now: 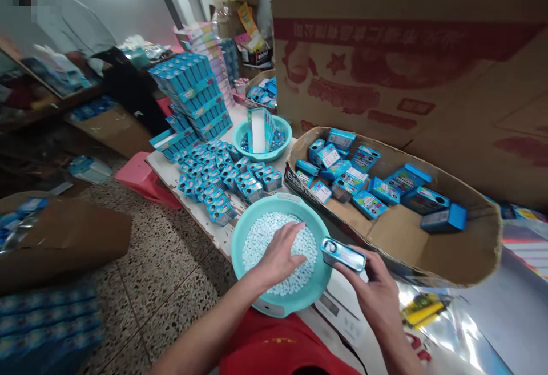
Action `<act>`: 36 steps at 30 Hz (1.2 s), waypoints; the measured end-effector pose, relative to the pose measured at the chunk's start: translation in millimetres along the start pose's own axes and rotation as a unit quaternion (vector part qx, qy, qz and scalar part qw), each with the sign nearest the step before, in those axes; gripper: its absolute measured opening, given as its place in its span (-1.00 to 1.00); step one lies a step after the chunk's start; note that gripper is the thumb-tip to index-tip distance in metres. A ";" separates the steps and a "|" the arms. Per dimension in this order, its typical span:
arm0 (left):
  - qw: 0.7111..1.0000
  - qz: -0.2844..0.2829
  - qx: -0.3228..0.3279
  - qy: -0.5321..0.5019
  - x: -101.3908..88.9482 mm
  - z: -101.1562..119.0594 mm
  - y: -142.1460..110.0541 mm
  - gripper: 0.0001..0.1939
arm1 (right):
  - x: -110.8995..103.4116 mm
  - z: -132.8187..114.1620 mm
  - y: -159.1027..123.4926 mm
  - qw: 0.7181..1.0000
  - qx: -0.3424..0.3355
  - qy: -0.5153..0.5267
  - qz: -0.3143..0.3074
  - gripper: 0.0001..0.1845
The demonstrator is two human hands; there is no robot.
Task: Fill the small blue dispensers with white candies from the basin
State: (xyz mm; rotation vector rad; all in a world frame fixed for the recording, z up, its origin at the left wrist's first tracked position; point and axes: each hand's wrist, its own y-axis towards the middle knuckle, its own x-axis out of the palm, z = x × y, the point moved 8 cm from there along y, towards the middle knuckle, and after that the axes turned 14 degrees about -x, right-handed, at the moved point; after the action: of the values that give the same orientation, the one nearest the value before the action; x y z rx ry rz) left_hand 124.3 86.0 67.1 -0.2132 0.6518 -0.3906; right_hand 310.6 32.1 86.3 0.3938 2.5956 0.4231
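Note:
My left hand point(280, 252) lies in a teal bowl point(248, 232) full of small white pellets point(265, 232), its fingers bent down into the heap. What the fingers hold, if anything, is hidden. Just to the right, above the bowl's rim, my right hand point(377, 289) grips a small blue tin point(342, 254) with its open end facing left. The bowl seems to rest on a white scale point(338, 312).
A cardboard tray point(471, 249) to the right holds several blue boxes point(368, 184). Rows of small blue tins point(218, 178) lie on the white table behind the bowl. A second teal bowl point(262, 135), stacked blue cartons point(192, 92) and a large carton point(406, 49) stand farther back.

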 end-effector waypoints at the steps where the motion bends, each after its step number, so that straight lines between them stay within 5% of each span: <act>1: 0.999 -0.015 0.043 0.022 -2.0 13.3 -4.2 -0.32 | 10.8 -1.9 1.2 1.000 -0.007 0.021 -0.009 -0.63; 4: 0.990 -0.034 0.113 0.071 -11.0 37.8 -11.1 -0.50 | 47.6 -6.3 6.9 0.993 -0.018 0.107 -0.044 -0.60; 6: 0.993 0.032 0.085 0.080 -33.9 32.2 -6.8 -0.63 | 54.6 -2.0 16.8 0.991 -0.009 0.133 -0.016 -0.46; 8: 0.986 0.143 0.038 0.077 -69.7 13.3 -1.9 -0.67 | 45.7 8.6 31.4 0.992 0.006 0.120 0.025 -0.34; 11: 0.949 0.297 -0.020 0.102 -125.0 -24.4 2.3 -0.68 | 22.5 29.7 53.0 0.994 0.047 0.084 0.049 -0.41; 15: 0.915 0.348 -0.123 0.165 -164.0 -77.6 16.8 -0.67 | 5.3 49.2 63.6 0.992 0.101 0.052 0.057 -0.42; 21: 0.919 0.271 -0.217 0.185 -147.2 -136.6 45.4 -0.69 | 24.3 58.7 46.6 0.980 0.187 0.069 0.030 -0.32; 25: 0.873 0.335 -0.236 0.266 -141.1 -155.4 43.5 -0.68 | 22.9 61.3 42.2 0.974 0.218 0.047 0.026 -0.30; 28: 0.863 0.369 -0.216 0.269 -139.0 -168.2 33.9 -0.53 | 17.5 65.6 43.6 0.977 0.208 0.038 0.027 -0.33; 32: 0.846 0.457 -0.205 0.181 -134.9 -195.7 10.4 -0.22 | 30.3 57.7 46.6 0.992 0.126 -0.007 0.012 -0.38; 36: 0.823 0.507 -0.257 -0.006 -116.7 -238.4 2.1 0.10 | 105.1 12.9 52.0 0.995 -0.036 0.049 -0.081 -0.51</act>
State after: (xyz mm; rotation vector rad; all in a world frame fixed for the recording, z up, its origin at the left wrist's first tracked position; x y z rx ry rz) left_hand -108.9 119.6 -54.9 -0.3460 0.7584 0.8348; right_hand 238.6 118.8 51.4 0.1379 2.6723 0.4889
